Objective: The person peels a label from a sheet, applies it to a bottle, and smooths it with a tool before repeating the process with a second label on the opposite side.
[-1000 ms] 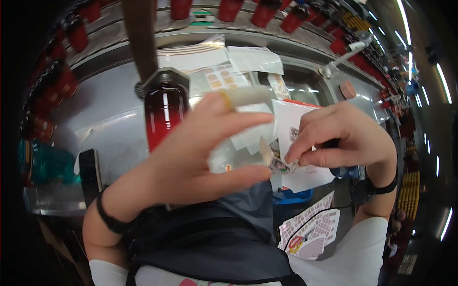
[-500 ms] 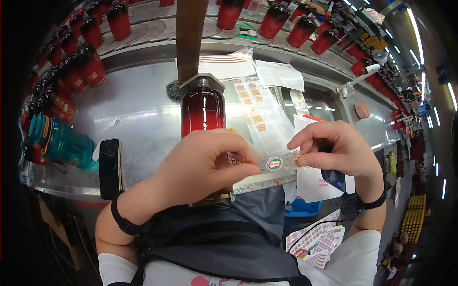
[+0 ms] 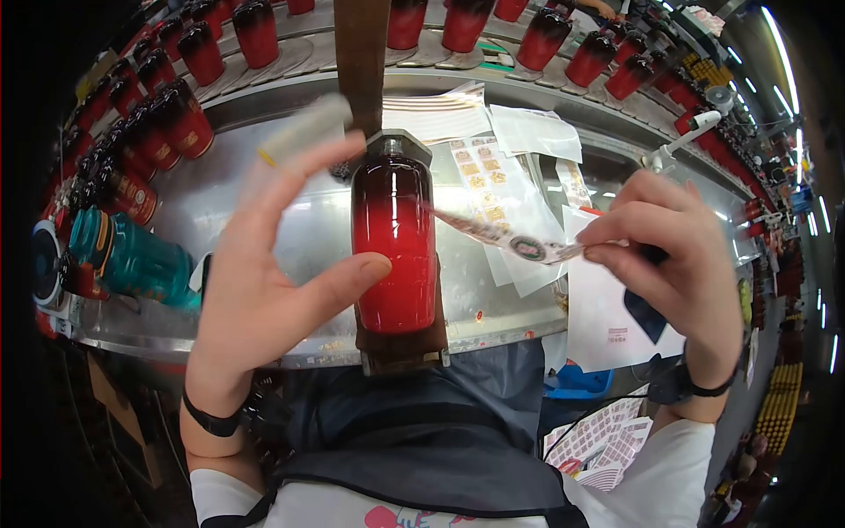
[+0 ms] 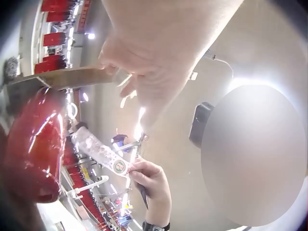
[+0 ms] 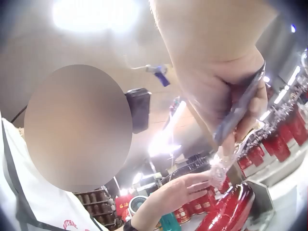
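Note:
A glossy bottle (image 3: 393, 255), black at the top and red below, lies in a brown holder against a dark octagonal plate. My left hand (image 3: 251, 273) is spread out at its left, with the thumb tip overlapping the red body in the head view. A pale cover with a yellow edge wraps one blurred finger. My right hand (image 3: 669, 251) pinches one end of a clear printed sticker strip (image 3: 480, 231) with a round green-rimmed emblem. The strip's other end reaches toward the bottle's right side. A dark flat piece (image 5: 239, 113) sits tucked in the right palm.
Sticker sheets (image 3: 480, 180) and white papers lie right of the bottle. A teal jug (image 3: 132, 255) stands at the left. Behind, red-and-black bottles (image 3: 255, 35) line a conveyor. A brown post (image 3: 361, 62) rises at the plate. A blue bin (image 3: 581, 381) sits below the table edge.
My left hand was at the strip beside the right hand; it has let go and swung left, fingers spreading. The right hand keeps hold of the strip, which now stretches out toward the bottle.

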### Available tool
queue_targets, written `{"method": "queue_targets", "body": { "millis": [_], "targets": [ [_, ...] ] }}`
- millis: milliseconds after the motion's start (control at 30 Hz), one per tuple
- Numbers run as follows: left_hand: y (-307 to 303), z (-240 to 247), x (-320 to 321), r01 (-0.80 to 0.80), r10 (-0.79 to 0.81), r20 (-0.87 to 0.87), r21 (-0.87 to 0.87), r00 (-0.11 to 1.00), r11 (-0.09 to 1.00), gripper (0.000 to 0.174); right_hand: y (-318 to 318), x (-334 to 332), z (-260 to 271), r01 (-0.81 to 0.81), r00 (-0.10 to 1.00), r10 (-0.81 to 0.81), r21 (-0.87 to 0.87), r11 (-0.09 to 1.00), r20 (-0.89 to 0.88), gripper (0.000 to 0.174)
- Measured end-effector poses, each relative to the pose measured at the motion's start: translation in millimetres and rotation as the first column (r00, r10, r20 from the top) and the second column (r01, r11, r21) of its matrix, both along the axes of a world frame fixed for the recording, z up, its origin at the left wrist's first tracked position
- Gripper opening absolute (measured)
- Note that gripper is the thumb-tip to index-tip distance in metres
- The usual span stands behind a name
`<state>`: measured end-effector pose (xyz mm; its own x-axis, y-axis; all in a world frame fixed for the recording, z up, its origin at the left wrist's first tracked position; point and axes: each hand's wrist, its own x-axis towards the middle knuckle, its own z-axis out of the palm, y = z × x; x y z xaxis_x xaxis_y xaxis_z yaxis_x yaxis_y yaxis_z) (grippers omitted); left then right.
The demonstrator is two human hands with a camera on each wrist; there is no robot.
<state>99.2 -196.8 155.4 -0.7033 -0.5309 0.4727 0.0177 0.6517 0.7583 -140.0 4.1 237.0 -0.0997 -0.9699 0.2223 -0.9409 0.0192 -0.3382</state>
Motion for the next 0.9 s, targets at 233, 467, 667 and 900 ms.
{"method": "queue_targets", "body": {
  "millis": [233,467,667,900],
  "targets": [
    [32.6,43.7,-31.4,0.156,-0.146,0.054,-0.343,0.988,0.926,0.051,-24.5,77.6,27.5,0.189,0.970,-0.209,-0.149,0.970,-0.125,0.017],
    [30.0,19.4,-29.5,0.255,-0.250,0.080,-0.047,0.965,0.966,0.031,-41.2,98.2,14.2,0.252,0.962,-0.220,-0.216,0.943,0.165,0.013],
    [41.2,16.2,-37.7,0.142,-0.144,0.005,-0.179,0.990,0.974,0.031,-44.4,67.0,1.4,-0.170,0.907,0.040,-0.277,0.946,-0.418,0.020],
    [38.6,11.3,-33.7,0.201,-0.201,0.014,0.016,0.979,0.980,0.017,-54.0,42.8,1.8,-0.424,0.791,0.088,-0.439,0.792,-0.605,0.037]
  ]
}}
